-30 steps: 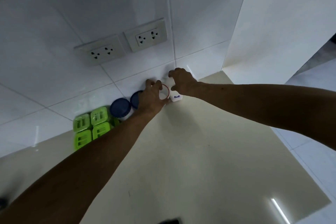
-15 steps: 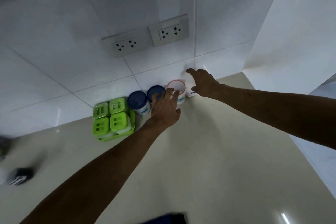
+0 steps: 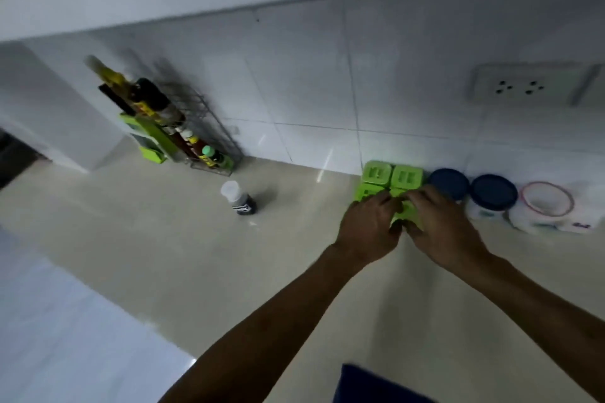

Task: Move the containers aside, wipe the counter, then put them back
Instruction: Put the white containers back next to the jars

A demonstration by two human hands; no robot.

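Note:
A green set of square spice containers point(image 3: 391, 177) stands against the tiled wall on the beige counter point(image 3: 229, 271). My left hand point(image 3: 368, 229) and my right hand point(image 3: 442, 226) both lie on its front half, fingers curled around it. To its right stand two white jars with dark blue lids point(image 3: 448, 183) point(image 3: 493, 195), then a jar with a red-rimmed clear lid point(image 3: 546, 203) and a white box point(image 3: 579, 222) beside it. A small dark bottle with a white cap point(image 3: 237, 198) stands alone further left.
A wire rack with sauce bottles point(image 3: 183, 134) and a green holder point(image 3: 149, 141) stand at the back left by the wall. A wall socket point(image 3: 530, 87) sits above the jars. The counter's front edge runs along the lower left.
The view swung left. Both hands left the red-rimmed jar and white box at the right and now sit on the green container set.

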